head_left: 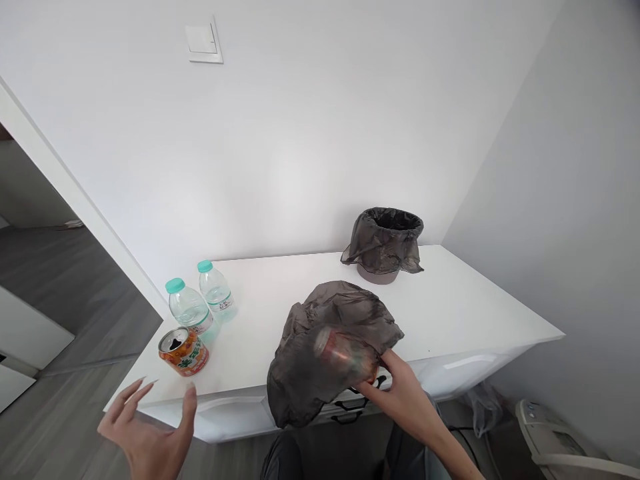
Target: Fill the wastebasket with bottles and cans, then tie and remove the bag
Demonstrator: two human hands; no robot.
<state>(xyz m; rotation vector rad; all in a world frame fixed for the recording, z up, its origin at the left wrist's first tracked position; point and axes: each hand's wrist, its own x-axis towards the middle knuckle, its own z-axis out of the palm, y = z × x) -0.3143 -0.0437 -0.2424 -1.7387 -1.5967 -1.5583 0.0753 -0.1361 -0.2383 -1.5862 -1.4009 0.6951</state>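
Note:
My left hand is open at the table's front left corner, thumb and fingers apart, just below an orange drink can. That can stands upright with its top opened, and my hand does not touch it. Behind it are two clear bottles with teal caps, a nearer bottle and a farther bottle. My right hand is closed round the near end of a second can, held tilted over the front edge. A thin dark plastic bag covers most of this can, which shows through the film.
A small bin lined with a dark bag stands at the back right of the white table, near the wall. Black drawer handles lie below the front edge. A pale appliance is on the floor at right.

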